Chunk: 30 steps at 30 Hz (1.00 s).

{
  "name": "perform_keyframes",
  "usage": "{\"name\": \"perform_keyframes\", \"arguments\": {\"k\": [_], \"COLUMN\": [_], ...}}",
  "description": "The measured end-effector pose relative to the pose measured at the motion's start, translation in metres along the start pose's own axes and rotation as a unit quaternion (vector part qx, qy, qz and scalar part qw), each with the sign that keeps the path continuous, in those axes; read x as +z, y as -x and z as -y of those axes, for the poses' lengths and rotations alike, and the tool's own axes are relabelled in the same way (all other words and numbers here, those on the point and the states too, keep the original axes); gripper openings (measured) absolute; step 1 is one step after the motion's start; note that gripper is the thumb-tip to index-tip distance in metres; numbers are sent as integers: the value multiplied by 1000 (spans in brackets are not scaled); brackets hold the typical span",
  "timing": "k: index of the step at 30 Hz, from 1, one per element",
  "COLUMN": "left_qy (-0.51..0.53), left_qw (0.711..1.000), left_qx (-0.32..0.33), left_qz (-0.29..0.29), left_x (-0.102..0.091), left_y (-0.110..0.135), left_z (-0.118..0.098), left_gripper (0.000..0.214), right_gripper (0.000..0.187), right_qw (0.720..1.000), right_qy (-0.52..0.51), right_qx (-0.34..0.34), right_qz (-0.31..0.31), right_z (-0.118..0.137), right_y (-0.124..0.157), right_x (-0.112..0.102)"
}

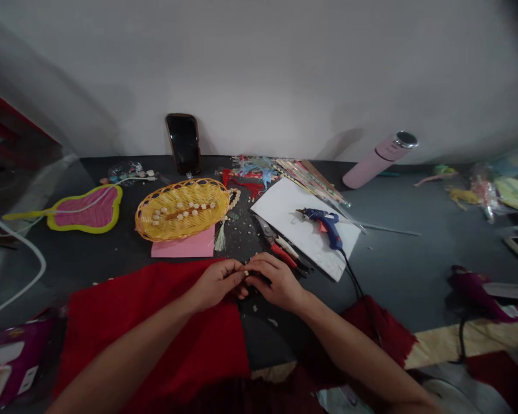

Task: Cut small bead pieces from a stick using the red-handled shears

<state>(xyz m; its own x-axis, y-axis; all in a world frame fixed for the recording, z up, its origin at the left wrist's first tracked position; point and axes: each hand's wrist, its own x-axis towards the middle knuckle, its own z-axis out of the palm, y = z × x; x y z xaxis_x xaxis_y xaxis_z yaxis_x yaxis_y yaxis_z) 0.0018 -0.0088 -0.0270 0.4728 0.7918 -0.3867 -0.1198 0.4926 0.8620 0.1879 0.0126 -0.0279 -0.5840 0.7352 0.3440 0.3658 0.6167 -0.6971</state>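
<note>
My left hand [218, 283] and my right hand [276, 282] meet fingertip to fingertip over the dark table, just above a red cloth [155, 328]. Both pinch a tiny pale thing between them; it is too small to name. A yellow woven basket [164, 227] with several small cream beads lies behind the hands, resting on pink paper [185, 247]. A blue glue gun [326, 224] lies on a white board [285, 213] to the right, and red-handled scissors [280, 253] lie just beyond my right hand.
A black phone [183, 142] leans on the wall. A pink bottle [377, 158] lies at the back right. A pink and green fan [86, 210] is at the left, tassels and sticks [280, 169] at the back, and white cable [21, 247] at far left.
</note>
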Motion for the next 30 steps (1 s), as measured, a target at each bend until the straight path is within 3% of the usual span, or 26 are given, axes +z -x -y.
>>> {"name": "perform_keyframes", "arguments": {"k": [5, 17, 30], "left_qy": [5, 33, -20], "left_qw": [1000, 999, 1000], "left_qx": [4, 14, 3], "left_qz": [10, 9, -5], "left_x": [-1, -1, -1], "left_y": [0, -1, 0], "left_z": [0, 2, 2], "left_gripper": [28, 23, 25], "right_gripper": [15, 11, 11], "right_qw": [1000, 1000, 1000], "right_qy": [0, -23, -28], "right_qx": [-20, 13, -3], "right_qz": [-21, -9, -10], "right_z": [-2, -1, -1], "right_y": [0, 0, 0], "right_x": [2, 0, 1]}}
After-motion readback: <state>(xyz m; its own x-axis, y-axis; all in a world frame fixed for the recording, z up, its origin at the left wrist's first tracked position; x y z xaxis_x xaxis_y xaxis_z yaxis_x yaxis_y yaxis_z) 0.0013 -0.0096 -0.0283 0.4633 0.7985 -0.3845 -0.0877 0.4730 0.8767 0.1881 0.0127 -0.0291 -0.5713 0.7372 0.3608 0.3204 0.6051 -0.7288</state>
